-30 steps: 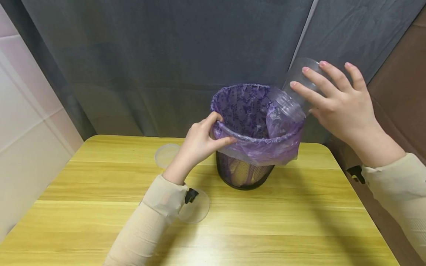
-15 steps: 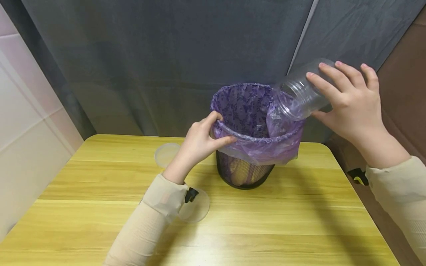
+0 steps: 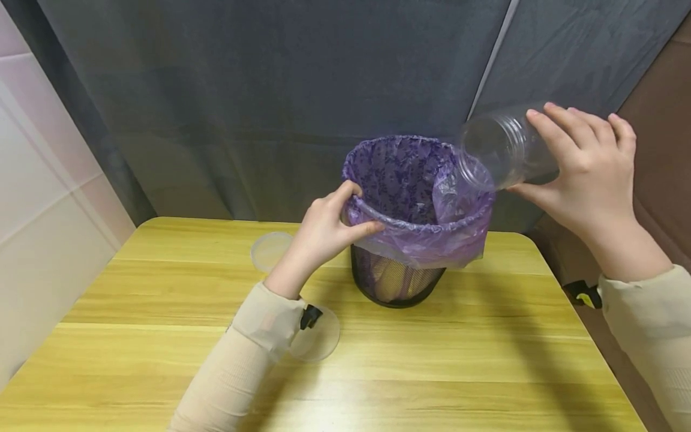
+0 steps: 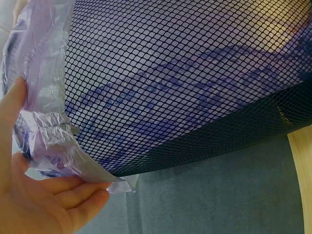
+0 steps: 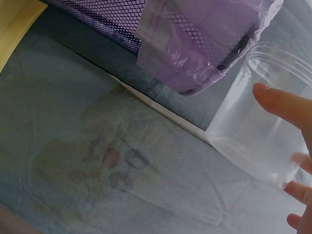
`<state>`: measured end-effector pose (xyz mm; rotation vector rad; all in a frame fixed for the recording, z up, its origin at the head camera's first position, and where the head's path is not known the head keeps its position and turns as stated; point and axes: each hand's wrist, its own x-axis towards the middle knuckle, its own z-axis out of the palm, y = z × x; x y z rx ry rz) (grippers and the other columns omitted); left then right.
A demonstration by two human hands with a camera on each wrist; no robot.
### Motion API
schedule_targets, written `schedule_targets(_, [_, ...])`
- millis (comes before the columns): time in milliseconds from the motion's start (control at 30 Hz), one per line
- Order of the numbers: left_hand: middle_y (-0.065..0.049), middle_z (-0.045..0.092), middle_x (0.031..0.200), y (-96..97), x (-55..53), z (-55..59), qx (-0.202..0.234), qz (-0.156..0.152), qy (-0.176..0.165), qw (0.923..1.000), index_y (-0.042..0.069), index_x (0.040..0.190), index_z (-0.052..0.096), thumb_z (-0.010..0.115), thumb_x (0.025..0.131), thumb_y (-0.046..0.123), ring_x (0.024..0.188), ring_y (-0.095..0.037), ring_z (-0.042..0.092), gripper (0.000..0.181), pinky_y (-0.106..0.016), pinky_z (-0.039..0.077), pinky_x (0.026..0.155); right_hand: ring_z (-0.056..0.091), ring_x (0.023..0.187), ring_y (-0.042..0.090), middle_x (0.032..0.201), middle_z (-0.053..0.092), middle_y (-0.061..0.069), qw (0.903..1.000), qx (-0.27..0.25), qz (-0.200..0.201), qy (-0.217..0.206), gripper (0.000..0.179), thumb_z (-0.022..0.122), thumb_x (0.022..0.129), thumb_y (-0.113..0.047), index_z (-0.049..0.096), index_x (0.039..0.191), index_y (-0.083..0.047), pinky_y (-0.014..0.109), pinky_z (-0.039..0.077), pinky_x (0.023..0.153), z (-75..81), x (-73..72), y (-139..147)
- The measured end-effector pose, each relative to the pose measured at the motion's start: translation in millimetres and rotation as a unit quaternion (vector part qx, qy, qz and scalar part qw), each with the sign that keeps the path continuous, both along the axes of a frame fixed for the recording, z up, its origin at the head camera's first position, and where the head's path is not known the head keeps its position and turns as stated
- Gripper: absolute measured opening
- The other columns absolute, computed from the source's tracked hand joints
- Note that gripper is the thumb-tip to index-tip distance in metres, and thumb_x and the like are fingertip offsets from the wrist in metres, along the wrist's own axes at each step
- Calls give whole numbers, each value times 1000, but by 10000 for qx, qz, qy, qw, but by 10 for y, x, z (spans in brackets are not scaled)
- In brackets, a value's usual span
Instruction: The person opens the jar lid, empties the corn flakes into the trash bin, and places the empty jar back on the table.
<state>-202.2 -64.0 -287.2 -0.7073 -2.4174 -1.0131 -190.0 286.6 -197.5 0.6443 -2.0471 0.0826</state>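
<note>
A black mesh wastebasket (image 3: 396, 285) stands on the table, lined with a purple plastic bag (image 3: 426, 243) folded over its rim. My left hand (image 3: 324, 231) grips the left side of this rim, thumb outside on the bag's fold. In the left wrist view, fingers (image 4: 73, 200) touch the bag's crinkled edge. My right hand (image 3: 594, 174) holds a clear plastic jar (image 3: 493, 150) by its body, lying nearly sideways. The jar's mouth faces left and overlaps the basket's right rim in the head view. No contents show through the jar's wall (image 5: 243, 117) in the right wrist view.
Two clear round discs like lids lie on the wooden table (image 3: 432, 372): one (image 3: 270, 252) left of the basket, another (image 3: 321, 336) partly behind my left sleeve. A dark grey curtain (image 3: 270, 108) hangs behind the table.
My right hand has moved right with the jar. The jar has turned from mouth-down at the basket to nearly level. My left hand stays on the rim.
</note>
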Motion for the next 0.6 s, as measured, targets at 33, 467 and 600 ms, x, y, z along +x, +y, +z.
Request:
schedule_targets(33, [-3, 43, 66, 0, -1, -1, -3, 4, -3, 10000, 17, 105, 50, 80, 75, 45, 58, -19, 41, 50, -34, 36, 53, 44, 121, 41, 138, 50, 11, 10000, -66, -14, -11, 96, 88, 51, -26, 50, 138, -17, 54, 17, 107, -2, 6, 5])
schedule_targets(467, [-3, 42, 66, 6, 14, 0, -62, 51, -114, 9999, 18, 106, 50, 78, 76, 47, 57, -17, 41, 51, -34, 36, 53, 45, 121, 39, 135, 53, 12, 9948, -974, -185, -243, 93, 76, 61, -63, 54, 134, -10, 49, 17, 107, -55, 55, 31])
schedule_targets(600, [-4, 44, 66, 5, 17, 3, -38, 31, -70, 10000, 18, 106, 50, 79, 76, 46, 56, -17, 41, 50, -34, 36, 52, 45, 123, 36, 135, 53, 13, 9905, -1316, -175, -354, 96, 78, 57, -60, 54, 134, -8, 47, 17, 107, -69, 70, 45])
